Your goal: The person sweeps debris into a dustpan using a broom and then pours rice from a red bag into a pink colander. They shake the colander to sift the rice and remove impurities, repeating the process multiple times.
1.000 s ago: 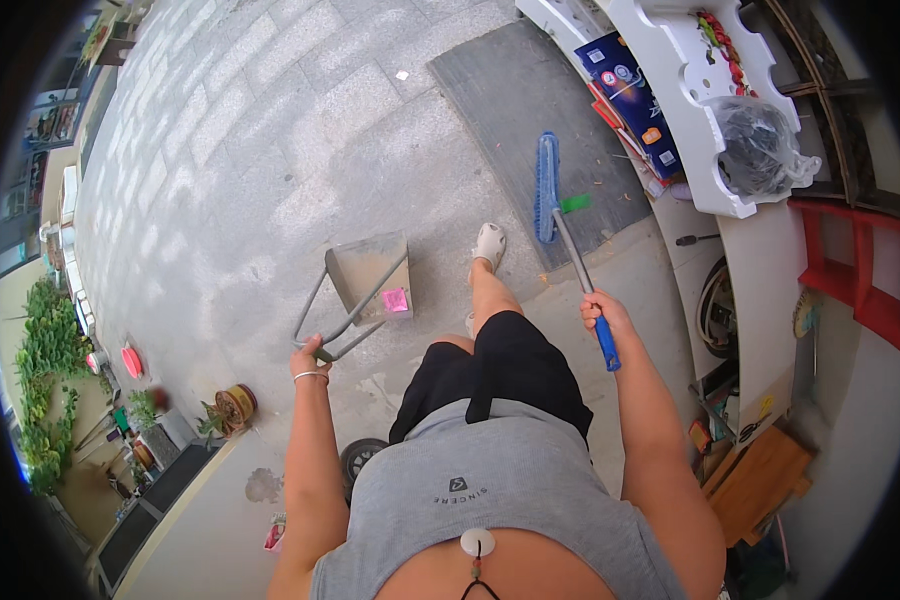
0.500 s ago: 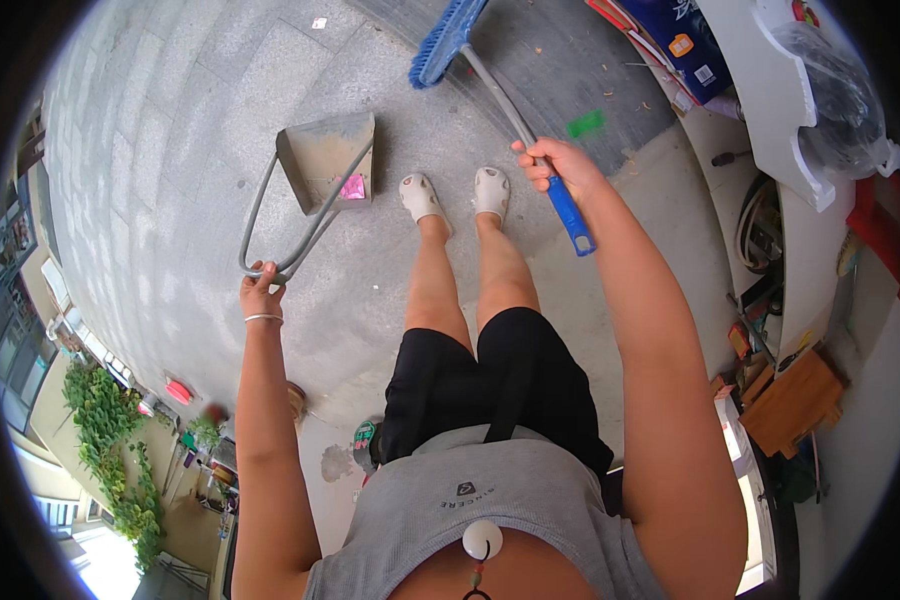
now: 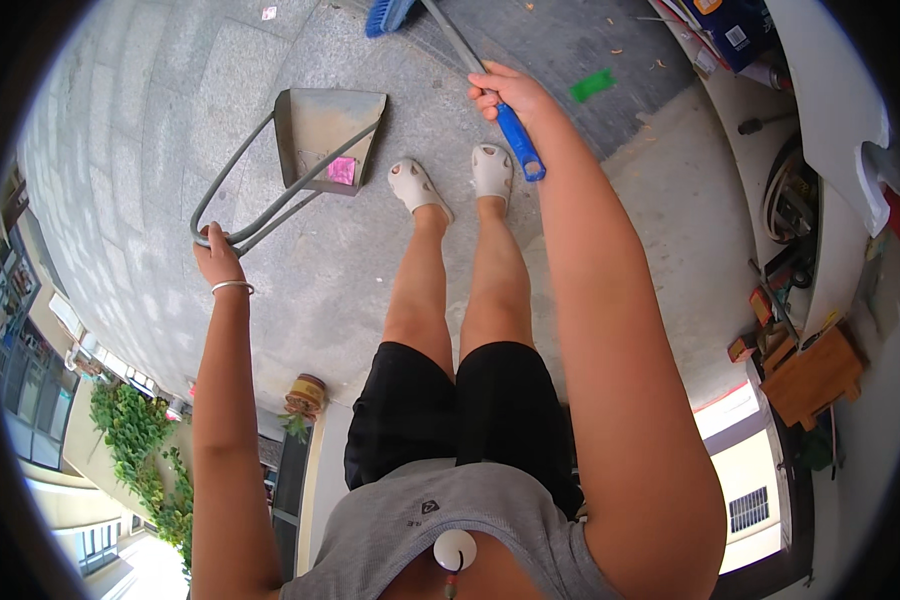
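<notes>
My left hand point(image 3: 219, 256) is closed round the bent end of the grey tube handle of a metal dustpan point(image 3: 320, 125). The pan rests on the floor ahead of my feet, and a pink scrap point(image 3: 341, 171) lies in it. In my right hand point(image 3: 515, 97) is a broom point(image 3: 455, 40), gripped where its grey pole meets the blue end grip. Its blue bristle head is at the top edge of the view, partly cut off, to the right of and beyond the dustpan.
A small pale scrap point(image 3: 269, 13) and a strip of green tape point(image 3: 593, 85) are on the floor. At the right stand a wooden stool point(image 3: 812, 375) and a white panel point(image 3: 840, 110). Near my left forearm is a flowerpot point(image 3: 306, 396).
My right hand and the broom have moved left and farther forward, so less of the bristle head shows. My left hand has shifted left and slightly forward with the dustpan handle.
</notes>
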A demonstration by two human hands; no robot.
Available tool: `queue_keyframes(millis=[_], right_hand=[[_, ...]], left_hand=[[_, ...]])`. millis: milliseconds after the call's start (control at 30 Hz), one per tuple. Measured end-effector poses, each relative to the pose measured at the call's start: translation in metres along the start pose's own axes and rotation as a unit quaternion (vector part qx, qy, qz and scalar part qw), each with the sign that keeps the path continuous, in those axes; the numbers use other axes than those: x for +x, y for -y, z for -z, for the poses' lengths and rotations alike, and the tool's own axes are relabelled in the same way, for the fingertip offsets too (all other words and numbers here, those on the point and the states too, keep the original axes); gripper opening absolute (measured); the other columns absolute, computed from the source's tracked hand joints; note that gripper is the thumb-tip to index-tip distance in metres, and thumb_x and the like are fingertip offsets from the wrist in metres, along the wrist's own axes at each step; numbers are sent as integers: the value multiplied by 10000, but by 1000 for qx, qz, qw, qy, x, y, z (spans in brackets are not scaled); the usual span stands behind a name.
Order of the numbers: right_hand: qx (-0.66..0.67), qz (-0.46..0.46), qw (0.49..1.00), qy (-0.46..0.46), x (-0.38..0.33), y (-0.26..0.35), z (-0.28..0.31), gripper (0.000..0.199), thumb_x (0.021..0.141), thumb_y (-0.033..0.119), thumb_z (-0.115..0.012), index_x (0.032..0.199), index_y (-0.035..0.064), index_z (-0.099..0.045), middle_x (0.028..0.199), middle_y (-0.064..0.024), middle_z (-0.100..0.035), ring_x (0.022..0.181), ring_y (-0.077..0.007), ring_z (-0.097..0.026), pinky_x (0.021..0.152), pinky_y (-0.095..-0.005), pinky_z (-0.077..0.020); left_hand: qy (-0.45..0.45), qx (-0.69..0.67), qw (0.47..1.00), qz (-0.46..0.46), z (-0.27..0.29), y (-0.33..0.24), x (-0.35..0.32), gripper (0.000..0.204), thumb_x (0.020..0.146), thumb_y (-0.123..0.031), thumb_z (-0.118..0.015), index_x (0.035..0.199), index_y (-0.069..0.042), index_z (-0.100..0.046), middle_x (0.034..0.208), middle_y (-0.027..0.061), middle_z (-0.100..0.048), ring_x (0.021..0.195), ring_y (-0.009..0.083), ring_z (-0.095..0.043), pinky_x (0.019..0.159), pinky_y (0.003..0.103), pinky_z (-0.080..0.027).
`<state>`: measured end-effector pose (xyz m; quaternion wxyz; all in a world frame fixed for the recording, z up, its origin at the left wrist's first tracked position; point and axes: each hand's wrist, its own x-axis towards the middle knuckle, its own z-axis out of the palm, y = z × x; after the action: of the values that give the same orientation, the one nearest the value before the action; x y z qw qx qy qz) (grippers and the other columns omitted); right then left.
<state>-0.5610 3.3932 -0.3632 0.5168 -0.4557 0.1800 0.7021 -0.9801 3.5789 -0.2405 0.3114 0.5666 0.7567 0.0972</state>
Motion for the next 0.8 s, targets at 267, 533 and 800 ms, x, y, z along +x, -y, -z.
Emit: queue_keyframes(millis=[267, 533, 800], right_hand=[[133, -60, 974, -175, -248, -114, 112, 572, 917, 90, -504, 1429, 244, -302, 735, -25, -473, 479, -48, -371, 409, -200, -340], [123, 10, 985, -123, -230, -42, -11, 597, 903, 74, -488, 1440, 207, -263, 725, -2, -457, 493, -33, -379, 422, -186, -337], [129, 68, 986, 77, 32, 126, -44, 229, 902, 69, -542, 1103, 24, -440, 777, -69, -515, 536, -26, -450, 443, -167, -391]], left_hand=[[-137, 51, 988, -40, -8, 10, -5, 320, 890, -235, -452, 922, 80, -492, 714, 132, -515, 607, 216, -475, 577, 350, -422], [-144, 74, 986, -31, 9, 17, -6, 405, 911, -275, -441, 1009, 117, -469, 832, 212, -543, 731, 331, -508, 733, 409, -426], [-128, 50, 990, -33, 2, -2, -9, 395, 903, -323, -431, 950, 66, -477, 723, 113, -516, 649, 205, -494, 616, 349, -424]])
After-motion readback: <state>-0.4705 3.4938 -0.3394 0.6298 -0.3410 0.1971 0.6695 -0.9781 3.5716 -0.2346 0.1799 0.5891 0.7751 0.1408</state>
